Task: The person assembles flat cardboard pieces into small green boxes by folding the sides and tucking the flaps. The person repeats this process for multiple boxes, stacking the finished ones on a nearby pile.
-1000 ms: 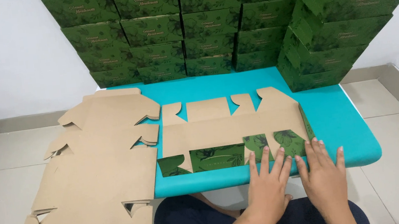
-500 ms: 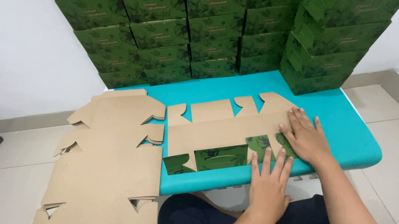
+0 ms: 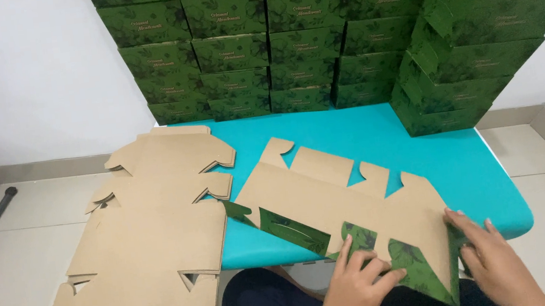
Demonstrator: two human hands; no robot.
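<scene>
The fingers (image 3: pixel 358 259) of the left hand (image 3: pixel 355 288) lie spread and flat on the green-printed near flap of the flat brown die-cut cardboard box blank (image 3: pixel 344 210), pinning it rather than gripping; the right hand (image 3: pixel 493 259) has its fingers curled over the blank's right-hand end panel, thumb hidden, so it seems to be pinching and lifting that edge. The blank lies skewed across the near edge of the turquoise desk (image 3: pixel 422 149), its near corner hanging over the person's lap. I judge the work to be at the first folds of the carton: side panel coming up along its crease. The next move likely calls for holding the base down with the left hand while the right turns the panel upright and squares it. Counts: one blank in hand; one pile of further flat brown blanks (image 3: pixel 153 242) to the left, number of sheets unclear; roughly twenty-odd made-up green leaf-print boxes (image 3: pixel 301 40) stacked behind, exact count uncertain.
</scene>
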